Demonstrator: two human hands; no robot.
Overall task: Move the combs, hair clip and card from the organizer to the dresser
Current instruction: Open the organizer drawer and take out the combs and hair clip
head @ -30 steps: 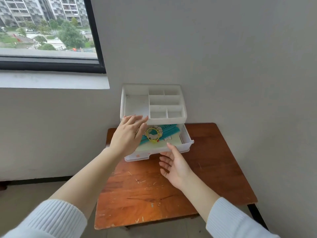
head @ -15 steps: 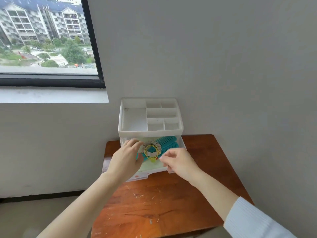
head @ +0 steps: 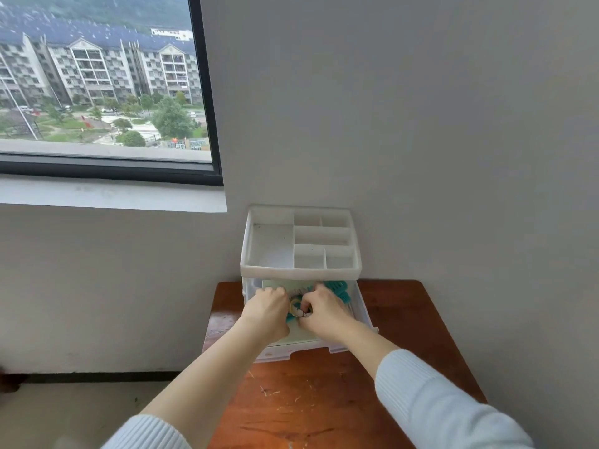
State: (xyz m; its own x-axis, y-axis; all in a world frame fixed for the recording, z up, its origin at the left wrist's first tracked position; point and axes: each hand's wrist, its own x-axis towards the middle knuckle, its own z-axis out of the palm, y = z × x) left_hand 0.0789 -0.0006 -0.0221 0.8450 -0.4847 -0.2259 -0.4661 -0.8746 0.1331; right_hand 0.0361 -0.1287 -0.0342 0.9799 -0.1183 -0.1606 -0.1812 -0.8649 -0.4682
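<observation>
A white plastic organizer (head: 353, 273) stands at the back of the brown wooden dresser (head: 405, 335), its lower drawer (head: 364, 311) pulled out. Inside the drawer lie teal combs (head: 338, 288), a pale green card (head: 299, 333) and a yellow-and-white hair clip (head: 296, 307). My left hand (head: 267, 307) and my right hand (head: 322, 311) are both down in the drawer, fingers curled around the hair clip and the combs between them. The hands hide most of the drawer's contents, so what each one grips is unclear.
The organizer's top tray (head: 272, 246) has several bare compartments. A grey wall stands right behind and to the right of the dresser. A window (head: 97, 85) with a sill is up at the left. Scratched wood (head: 291, 400) lies in front of the drawer.
Both hands have moved deeper into the open drawer and closed together over the hair clip and combs. The view has tilted upward, so the organizer sits lower in frame.
</observation>
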